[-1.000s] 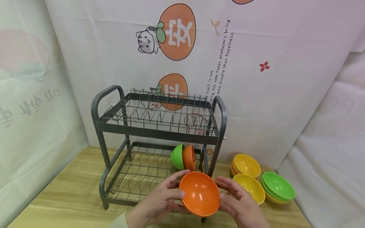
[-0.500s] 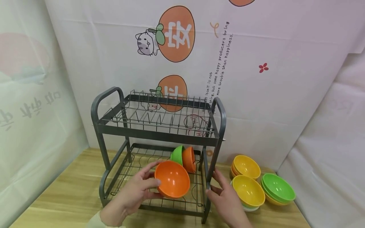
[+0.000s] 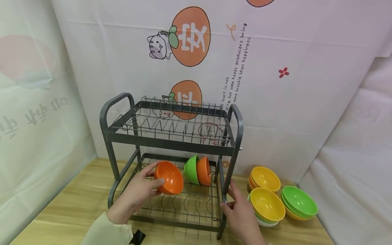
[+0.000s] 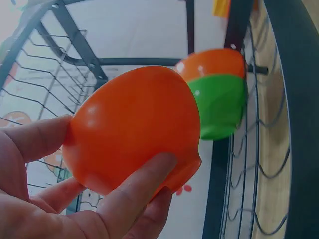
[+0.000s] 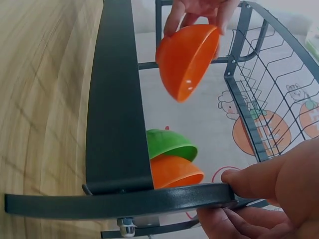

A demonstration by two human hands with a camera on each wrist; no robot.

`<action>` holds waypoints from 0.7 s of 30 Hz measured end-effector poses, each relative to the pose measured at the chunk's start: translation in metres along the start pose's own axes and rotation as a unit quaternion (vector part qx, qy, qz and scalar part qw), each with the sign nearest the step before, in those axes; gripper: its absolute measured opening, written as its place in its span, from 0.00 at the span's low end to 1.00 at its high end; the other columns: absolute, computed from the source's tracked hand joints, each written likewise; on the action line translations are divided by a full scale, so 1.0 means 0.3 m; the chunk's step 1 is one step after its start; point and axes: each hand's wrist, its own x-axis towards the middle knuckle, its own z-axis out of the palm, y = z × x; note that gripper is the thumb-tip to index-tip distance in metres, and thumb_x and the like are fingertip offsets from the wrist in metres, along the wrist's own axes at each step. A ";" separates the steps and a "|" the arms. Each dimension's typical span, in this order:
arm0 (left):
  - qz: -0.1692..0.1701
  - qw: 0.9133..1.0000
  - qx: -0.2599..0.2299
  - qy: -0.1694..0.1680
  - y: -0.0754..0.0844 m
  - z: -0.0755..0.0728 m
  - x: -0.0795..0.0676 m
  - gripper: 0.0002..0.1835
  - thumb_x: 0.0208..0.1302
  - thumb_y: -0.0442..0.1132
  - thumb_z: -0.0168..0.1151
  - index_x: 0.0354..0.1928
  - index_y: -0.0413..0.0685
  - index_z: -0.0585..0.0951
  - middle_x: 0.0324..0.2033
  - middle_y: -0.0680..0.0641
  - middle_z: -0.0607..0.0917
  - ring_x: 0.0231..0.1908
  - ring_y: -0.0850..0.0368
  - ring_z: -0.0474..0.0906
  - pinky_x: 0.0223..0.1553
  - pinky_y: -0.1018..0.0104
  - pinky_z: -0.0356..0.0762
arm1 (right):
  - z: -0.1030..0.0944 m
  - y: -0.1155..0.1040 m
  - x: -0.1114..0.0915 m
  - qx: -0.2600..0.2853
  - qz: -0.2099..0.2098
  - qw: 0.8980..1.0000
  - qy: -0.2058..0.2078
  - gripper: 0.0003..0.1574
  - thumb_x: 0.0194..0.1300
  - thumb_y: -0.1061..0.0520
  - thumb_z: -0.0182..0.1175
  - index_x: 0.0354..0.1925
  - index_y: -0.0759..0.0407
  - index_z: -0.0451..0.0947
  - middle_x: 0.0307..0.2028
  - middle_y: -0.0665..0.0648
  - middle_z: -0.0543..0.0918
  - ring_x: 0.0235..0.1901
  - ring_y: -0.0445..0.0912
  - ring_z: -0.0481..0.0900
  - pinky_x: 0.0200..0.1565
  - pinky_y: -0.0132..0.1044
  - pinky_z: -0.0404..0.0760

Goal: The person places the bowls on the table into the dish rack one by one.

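My left hand (image 3: pixel 136 192) holds an orange bowl (image 3: pixel 172 178) by its left side, thumb at the rim and fingers behind. The bowl is tilted, over the lower tier of a dark grey two-tier dish rack (image 3: pixel 171 143). In the left wrist view, fingers spread over the rounded outside of the held bowl (image 4: pixel 134 124). My right hand (image 3: pixel 242 212) grips the rack's front right post, with the thumb on one side and fingers on the other in the right wrist view. A green bowl (image 3: pixel 190 170) and another orange bowl (image 3: pixel 203 172) stand on edge at the lower tier's back right.
Right of the rack, stacked bowls stand on the wooden table (image 3: pixel 64 204): a yellow-topped stack (image 3: pixel 265 177) at the back, another yellow-topped stack (image 3: pixel 267 204) in front, and a green-topped stack (image 3: pixel 300 200) farthest right. The rack's upper tier has upright wire dividers. Printed cloth hangs behind.
My left hand has carried the orange bowl left and inward to the lower tier. My right hand has let go of that bowl and taken hold of the rack's right post.
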 end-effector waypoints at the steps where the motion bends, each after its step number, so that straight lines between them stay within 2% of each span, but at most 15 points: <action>1: 0.001 1.000 0.009 0.003 0.000 0.001 0.011 0.37 0.66 0.28 0.63 0.75 0.51 0.64 0.59 0.31 0.65 0.45 0.40 0.81 0.43 0.49 0.83 | 0.000 -0.002 0.001 -0.002 0.000 1.000 0.001 0.50 0.65 0.61 0.67 0.77 0.58 0.53 0.63 0.66 0.75 0.33 0.41 0.81 0.33 0.39 0.81; 4: 0.005 0.999 0.045 0.010 0.001 0.004 0.045 0.38 0.66 0.29 0.64 0.75 0.52 0.64 0.60 0.33 0.66 0.47 0.40 0.80 0.43 0.49 0.82 | 0.003 -0.007 0.006 -0.003 0.001 1.000 -0.003 0.50 0.65 0.61 0.67 0.77 0.56 0.54 0.63 0.66 0.75 0.33 0.41 0.81 0.32 0.39 0.81; 8: 0.017 0.993 0.118 0.013 0.007 0.018 0.090 0.38 0.64 0.31 0.66 0.75 0.55 0.66 0.61 0.36 0.71 0.48 0.42 0.78 0.42 0.52 0.83 | 0.006 -0.008 0.009 -0.005 0.003 1.000 -0.007 0.49 0.64 0.61 0.67 0.77 0.55 0.55 0.63 0.66 0.75 0.33 0.41 0.81 0.32 0.40 0.82; 11: 0.033 0.984 0.174 0.010 0.004 0.039 0.131 0.38 0.62 0.31 0.67 0.74 0.54 0.67 0.60 0.37 0.73 0.47 0.44 0.77 0.40 0.56 0.83 | 0.006 -0.004 0.006 -0.010 0.000 1.000 -0.003 0.49 0.64 0.61 0.68 0.77 0.54 0.56 0.63 0.65 0.75 0.33 0.41 0.81 0.32 0.39 0.82; 15: 0.043 0.971 0.233 0.016 -0.003 0.072 0.185 0.39 0.59 0.32 0.69 0.73 0.54 0.69 0.56 0.34 0.70 0.46 0.41 0.74 0.35 0.59 0.82 | 0.003 -0.002 0.002 -0.012 -0.003 1.000 0.001 0.49 0.64 0.61 0.68 0.77 0.52 0.57 0.63 0.65 0.75 0.32 0.40 0.82 0.32 0.40 0.82; 17: 0.037 0.968 0.246 0.016 -0.005 0.086 0.206 0.39 0.58 0.32 0.70 0.73 0.54 0.69 0.54 0.34 0.66 0.45 0.40 0.72 0.34 0.59 0.81 | 0.003 -0.004 0.001 -0.011 -0.003 1.000 0.001 0.49 0.64 0.61 0.68 0.76 0.51 0.57 0.63 0.64 0.75 0.32 0.41 0.82 0.33 0.40 0.82; 21: 0.032 0.964 0.263 0.007 -0.008 0.111 0.247 0.39 0.58 0.32 0.70 0.73 0.56 0.70 0.52 0.36 0.66 0.46 0.40 0.72 0.33 0.60 0.82 | 0.001 -0.008 -0.003 -0.012 -0.006 1.000 0.002 0.50 0.64 0.61 0.68 0.77 0.52 0.56 0.63 0.64 0.75 0.33 0.41 0.82 0.33 0.40 0.82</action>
